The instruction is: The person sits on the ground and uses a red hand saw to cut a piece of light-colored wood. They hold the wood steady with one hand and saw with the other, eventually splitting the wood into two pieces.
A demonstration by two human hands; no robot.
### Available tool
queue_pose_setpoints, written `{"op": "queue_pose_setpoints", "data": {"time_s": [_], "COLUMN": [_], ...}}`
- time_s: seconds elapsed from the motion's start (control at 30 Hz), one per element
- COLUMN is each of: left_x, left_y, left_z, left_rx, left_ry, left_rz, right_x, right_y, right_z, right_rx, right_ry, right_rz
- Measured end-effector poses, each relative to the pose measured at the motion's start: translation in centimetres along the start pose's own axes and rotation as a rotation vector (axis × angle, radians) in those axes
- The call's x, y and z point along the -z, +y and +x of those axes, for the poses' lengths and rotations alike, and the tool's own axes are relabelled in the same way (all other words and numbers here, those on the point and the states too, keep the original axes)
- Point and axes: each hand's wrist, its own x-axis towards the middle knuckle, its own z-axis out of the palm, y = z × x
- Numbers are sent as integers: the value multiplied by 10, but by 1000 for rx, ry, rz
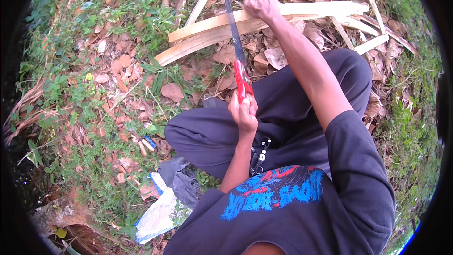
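My left hand (244,112) is closed round the red handle of a hand saw (244,78). The saw's long, dark, tapering blade points away from me and lies across two pale, slightly curved wooden strips. Farther off, my right hand (262,6) forms a fist on the upper strip (311,9), to the right of the blade, with its fingertips hidden from me. The lower strip (181,52) runs just beneath the upper one, nearly alongside it. I cannot tell whether the blade has cut into the wood.
More thin wooden strips (351,40) lie crossed on the dry leaves at the far side. My folded legs (203,132) are close under the saw. To my left are a grey cloth (184,182), a white and blue plastic bag (158,217) and a small blue object (150,141).
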Motion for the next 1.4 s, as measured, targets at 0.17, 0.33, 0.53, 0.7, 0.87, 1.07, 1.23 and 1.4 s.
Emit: {"op": "queue_pose_setpoints", "data": {"time_s": [0.17,0.33,0.53,0.7,0.87,1.07,1.23,1.4], "left_x": [12,32,55,40,27,39,24,4], "left_y": [-3,11,35,48,60,83,87,89], "left_z": [5,29,27,15,18,16,13,23], "left_rx": [-40,-73,68,109,125,179,218,206], "left_ry": [-47,-73,-60,16,30,19,21,-25], "left_rz": [21,92,-65,-191,-229,-196,-192,-188], "right_x": [-14,-12,-8,-13,-28,-9,5,14], "right_y": [7,1,6,-7,31,15,9,12], "right_z": [-2,-12,-30,-60,-38,-45,-38,-25], "right_rx": [104,138,329,395,624,579,494,533], "right_ry": [133,225,358,436,513,175,-63,-55], "right_rz": [-154,-137,-63,-207,-360,-176,-190,-225]}}
